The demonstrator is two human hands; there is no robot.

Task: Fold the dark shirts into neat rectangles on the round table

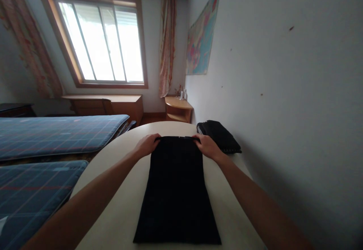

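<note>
A long black piece of cloth (178, 189) lies flat on a pale round-edged table (119, 204), its wider end toward me. What garment it is, if any, I cannot tell. At its far left corner my left hand (149, 144) is closed, with fingers pinching the edge. The far right corner is pinched the same way by my right hand (208, 146). Between the two hands the far edge runs nearly straight, with a small light mark near its middle. Just beyond my right hand sits a folded stack of black cloth (219, 134).
Mattresses with a blue plaid cover (56, 134) lie left of the table. A white wall (297, 136) rises close on the right, with a map (202, 38) on it. Farther back stand a wooden desk (113, 98) under the window (104, 42) and a corner shelf (178, 103).
</note>
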